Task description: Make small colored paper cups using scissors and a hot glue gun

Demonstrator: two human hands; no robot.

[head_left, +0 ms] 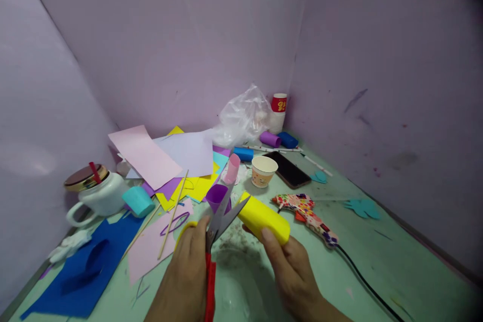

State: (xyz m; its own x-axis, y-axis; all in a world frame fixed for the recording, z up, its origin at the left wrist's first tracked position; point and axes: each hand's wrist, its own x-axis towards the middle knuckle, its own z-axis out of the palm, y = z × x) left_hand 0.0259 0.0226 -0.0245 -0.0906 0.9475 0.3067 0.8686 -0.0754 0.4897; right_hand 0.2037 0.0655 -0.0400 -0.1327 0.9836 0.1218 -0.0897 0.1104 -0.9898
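My left hand (184, 271) is closed around the handles of a pair of scissors (221, 224) with a red handle; the blades stand apart. In my right hand (290, 271) is a yellow paper tube (266, 219), gripped near its right end. The upper blade's tip lies at the tube's left end; whether it is inside or in front I cannot tell. Just behind the blades stands a purple paper cup shape (218, 196), partly hidden by them. A small patterned paper cup (263, 171) and a pink paper tube (231, 168) stand farther back.
A floral glue gun (302, 206) with a black cord lies at right, near a phone (290, 168). Coloured sheets (151, 156), blue felt-like paper (85, 266) and a white mug (101, 198) fill the left. A plastic bag (243, 115) and stacked cups (278, 110) stand at the back.
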